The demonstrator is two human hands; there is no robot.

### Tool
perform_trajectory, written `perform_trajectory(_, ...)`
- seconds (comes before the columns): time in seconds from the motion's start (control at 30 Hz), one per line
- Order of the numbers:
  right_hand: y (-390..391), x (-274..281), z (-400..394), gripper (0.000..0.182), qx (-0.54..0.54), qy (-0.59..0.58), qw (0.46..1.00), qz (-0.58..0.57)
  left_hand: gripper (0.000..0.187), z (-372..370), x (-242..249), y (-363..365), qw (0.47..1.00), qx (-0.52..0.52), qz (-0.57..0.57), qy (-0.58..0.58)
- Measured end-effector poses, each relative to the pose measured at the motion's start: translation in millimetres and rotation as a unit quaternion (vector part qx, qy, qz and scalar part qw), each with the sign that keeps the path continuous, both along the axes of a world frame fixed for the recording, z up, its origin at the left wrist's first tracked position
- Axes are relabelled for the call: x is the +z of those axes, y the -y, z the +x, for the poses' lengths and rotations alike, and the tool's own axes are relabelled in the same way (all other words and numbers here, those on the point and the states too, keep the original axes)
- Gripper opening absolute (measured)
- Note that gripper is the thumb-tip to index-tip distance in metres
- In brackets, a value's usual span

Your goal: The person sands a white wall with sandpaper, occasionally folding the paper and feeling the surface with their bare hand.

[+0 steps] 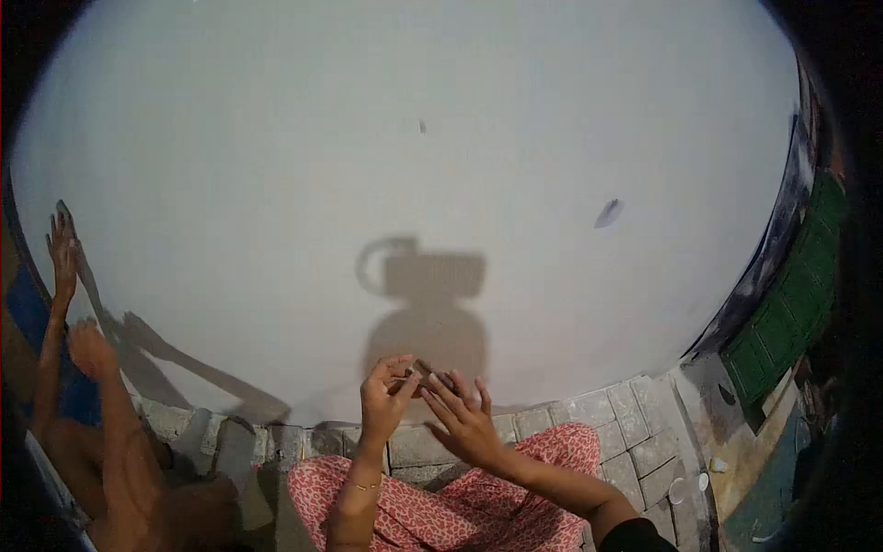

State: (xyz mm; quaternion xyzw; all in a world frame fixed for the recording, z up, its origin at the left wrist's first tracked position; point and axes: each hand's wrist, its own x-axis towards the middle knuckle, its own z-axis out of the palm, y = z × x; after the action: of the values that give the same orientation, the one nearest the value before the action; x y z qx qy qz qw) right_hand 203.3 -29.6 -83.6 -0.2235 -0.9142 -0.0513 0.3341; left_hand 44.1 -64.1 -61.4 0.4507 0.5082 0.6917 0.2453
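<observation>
Both hands are raised close together in front of the pale surface, above my patterned pink trousers (pixel 441 517). My left hand (pixel 384 400) has its thumb and fingertips pinched together; whatever is between them is too small to name. Beside it, my right hand (pixel 464 419) is tilted toward the left one with its fingers spread and extended. A dark patch shows between the hands, and I cannot tell whether it is an object or shadow. A bracelet (pixel 365 485) circles my left wrist.
A large white surface (pixel 552 138) fills the view, bearing shadows and a grey mark (pixel 609 213). At the left, another person's hands (pixel 64 248) are near it. Paving bricks (pixel 635 414) run along its foot. A green door-like panel (pixel 786 313) stands right, near small white round items (pixel 678 490).
</observation>
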Motion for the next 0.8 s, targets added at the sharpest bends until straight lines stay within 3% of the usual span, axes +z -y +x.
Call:
perform_trajectory(0.03,-4,0,3,0.057,0.001,0.001,1.0,0.0,0.022,-3,2,2,0.998,-0.03,-0.006,0.051)
perform_trajectory(0.1,-15,9,7,0.052,-0.03,0.045,0.989,0.14,0.019,-9,4,6,0.993,-0.059,-0.01,0.103)
perform_trajectory(0.2,-24,28,9,0.049,0.017,0.012,0.991,0.131,0.014,-15,3,10,0.989,-0.097,-0.04,0.106)
perform_trajectory(0.3,-33,58,12,0.049,0.061,0.018,0.988,0.143,0.013,-15,1,11,0.972,-0.136,-0.02,0.193)
perform_trajectory(0.37,-38,74,12,0.048,0.147,0.032,0.974,0.17,0.012,-14,4,15,0.943,-0.199,0.02,0.268)
perform_trajectory(0.5,-62,127,1,0.038,0.216,-0.006,0.955,0.204,0.019,-11,13,19,0.938,-0.175,0.012,0.299)
perform_trajectory(0.57,-84,153,-8,0.032,0.082,-0.031,0.948,0.307,0.019,-9,13,16,0.976,-0.059,0.072,0.198)
perform_trajectory(0.6,-88,181,-17,0.03,0.085,-0.104,0.926,0.353,0.016,-5,3,8,0.979,0.037,0.142,0.139)
perform_trajectory(0.63,-88,212,-24,0.029,0.086,-0.178,0.897,0.395,0.016,-8,-5,5,0.979,0.038,0.141,0.14)
perform_trajectory(0.67,-92,237,-28,0.027,0.058,-0.184,0.89,0.413,0.014,-13,-10,3,0.969,0.173,0.168,-0.058)
perform_trajectory(0.7,-98,254,-32,0.025,0.029,-0.189,0.882,0.43,0.013,-17,-15,2,0.901,0.297,0.186,-0.254)
perform_trajectory(0.8,-115,275,-47,0.026,0.003,-0.171,0.878,0.448,0.029,-14,-20,-2,0.876,0.318,0.159,-0.326)
